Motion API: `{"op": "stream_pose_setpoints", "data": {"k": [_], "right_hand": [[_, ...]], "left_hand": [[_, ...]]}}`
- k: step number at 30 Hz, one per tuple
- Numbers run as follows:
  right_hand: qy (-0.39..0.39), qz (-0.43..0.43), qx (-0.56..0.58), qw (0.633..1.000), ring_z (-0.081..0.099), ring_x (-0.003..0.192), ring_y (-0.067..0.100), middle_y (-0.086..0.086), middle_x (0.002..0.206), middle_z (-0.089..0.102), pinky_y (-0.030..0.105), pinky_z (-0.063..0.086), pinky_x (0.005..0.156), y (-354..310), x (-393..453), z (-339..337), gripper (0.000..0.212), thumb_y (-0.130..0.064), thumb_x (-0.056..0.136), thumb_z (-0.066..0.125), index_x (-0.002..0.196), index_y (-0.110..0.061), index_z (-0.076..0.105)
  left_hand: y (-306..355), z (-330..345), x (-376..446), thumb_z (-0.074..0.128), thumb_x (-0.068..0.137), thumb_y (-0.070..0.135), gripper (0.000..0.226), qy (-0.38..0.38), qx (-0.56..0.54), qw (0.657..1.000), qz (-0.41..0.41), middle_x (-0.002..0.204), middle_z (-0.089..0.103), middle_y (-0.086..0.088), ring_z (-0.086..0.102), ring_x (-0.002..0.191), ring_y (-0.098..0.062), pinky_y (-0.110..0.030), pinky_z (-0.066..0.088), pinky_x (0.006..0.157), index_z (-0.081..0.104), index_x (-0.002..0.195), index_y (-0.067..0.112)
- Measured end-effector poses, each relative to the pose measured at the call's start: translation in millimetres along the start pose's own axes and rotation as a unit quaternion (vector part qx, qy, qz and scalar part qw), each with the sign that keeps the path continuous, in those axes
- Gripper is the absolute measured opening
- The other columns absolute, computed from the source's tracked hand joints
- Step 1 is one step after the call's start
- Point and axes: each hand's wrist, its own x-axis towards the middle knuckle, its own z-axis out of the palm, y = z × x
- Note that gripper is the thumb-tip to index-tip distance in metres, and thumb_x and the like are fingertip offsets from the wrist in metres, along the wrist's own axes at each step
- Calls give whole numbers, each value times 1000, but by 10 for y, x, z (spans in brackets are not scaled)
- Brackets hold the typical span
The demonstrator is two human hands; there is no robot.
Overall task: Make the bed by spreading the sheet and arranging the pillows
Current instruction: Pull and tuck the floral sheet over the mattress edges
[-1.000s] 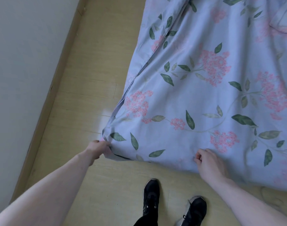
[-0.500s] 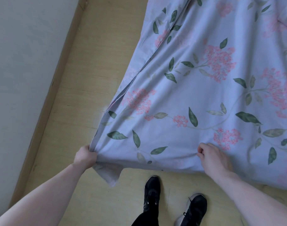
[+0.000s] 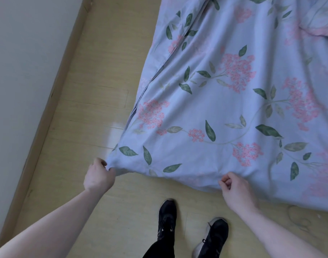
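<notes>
Fingers of the left hand [image 3: 99, 176] clench the near corner of the flowered sheet [image 3: 224, 112], while the right hand [image 3: 237, 189] pinches its near hem further along, above two black shoes [image 3: 189, 233]. Beyond them the sheet lies mostly flat but creased along its left side, so spreading seems well on yet unfinished. What may be a pillow [image 3: 319, 19] shows at the far corner, not arranged, with pale wood floor [image 3: 96, 86] and a white wall [image 3: 25, 53] to the left.

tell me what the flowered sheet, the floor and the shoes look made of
Pale blue sheet with pink flowers and green leaves: thin woven cloth, likely cotton, matte; it creases softly where the hands pull it.
Pale yellow plank floor: wood or laminate, slight sheen; board seams and a light glare show.
Black lace-up shoes: probably synthetic mesh, matte.
</notes>
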Motion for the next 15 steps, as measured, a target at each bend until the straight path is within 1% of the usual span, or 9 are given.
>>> {"op": "stream_pose_setpoints", "data": {"k": [2, 3, 5, 7, 9, 10, 11, 13, 15], "right_hand": [[-12, 65, 46, 997, 63, 81, 21, -12, 79, 66, 34, 50, 65, 79, -77, 75, 17, -35, 91, 67, 78, -28, 58], [-19, 95, 57, 994, 65, 84, 24, -10, 82, 68, 35, 51, 69, 125, -96, 117, 17, -39, 91, 66, 80, -27, 60], [-35, 151, 98, 983, 67, 94, 29, 0, 91, 73, 37, 52, 77, 235, -130, 156, 21, -44, 92, 62, 85, -25, 65], [-41, 209, 146, 966, 67, 99, 34, 10, 100, 74, 37, 52, 82, 374, -102, 196, 32, -49, 91, 59, 90, -19, 71], [-32, 263, 198, 944, 70, 91, 38, 14, 96, 74, 44, 58, 82, 492, -47, 231, 46, -57, 84, 54, 84, -14, 71], [-23, 287, 234, 928, 71, 83, 38, 14, 90, 74, 49, 60, 80, 500, -21, 227, 44, -56, 84, 54, 79, -15, 68], [-24, 312, 272, 910, 70, 75, 36, 12, 84, 72, 50, 61, 75, 490, -10, 199, 39, -50, 89, 55, 75, -15, 65], [-26, 349, 359, 865, 64, 64, 27, 8, 80, 67, 39, 57, 62, 486, 37, 154, 32, -34, 99, 54, 76, -13, 60], [-37, 377, 412, 828, 60, 64, 19, 4, 83, 66, 31, 50, 58, 531, 108, 163, 24, -25, 102, 52, 82, -13, 58]], "left_hand": [[194, 95, -150, 59, 83, 30, 19, -52, -37, 998, -4, 90, 67, -6, 64, 81, -30, -35, 52, 69, 60, 94, 14], [255, 143, -204, 59, 81, 32, 22, -95, -82, 992, -26, 85, 69, -7, 65, 76, -28, -36, 55, 69, 64, 91, 13], [368, 259, -340, 60, 82, 32, 26, -192, -186, 959, -88, 89, 72, -6, 68, 76, -26, -37, 57, 73, 69, 95, 10], [447, 367, -451, 60, 89, 29, 24, -257, -255, 923, -134, 100, 73, -5, 71, 83, -24, -38, 58, 77, 69, 103, 11], [535, 478, -541, 60, 95, 30, 23, -284, -319, 892, -148, 109, 71, -4, 72, 95, -25, -41, 60, 82, 68, 110, 14], [563, 517, -559, 61, 97, 30, 24, -292, -353, 876, -153, 112, 70, -5, 71, 99, -26, -41, 60, 83, 67, 114, 14], [596, 546, -588, 61, 98, 30, 26, -297, -379, 862, -158, 114, 70, -5, 71, 102, -26, -41, 60, 82, 65, 116, 13], [612, 643, -619, 62, 99, 32, 29, -296, -389, 859, -154, 115, 71, -4, 71, 102, -23, -38, 60, 79, 64, 119, 11], [587, 682, -646, 63, 98, 34, 30, -282, -379, 870, -142, 112, 73, -3, 72, 101, -20, -36, 60, 78, 64, 118, 11]]}}
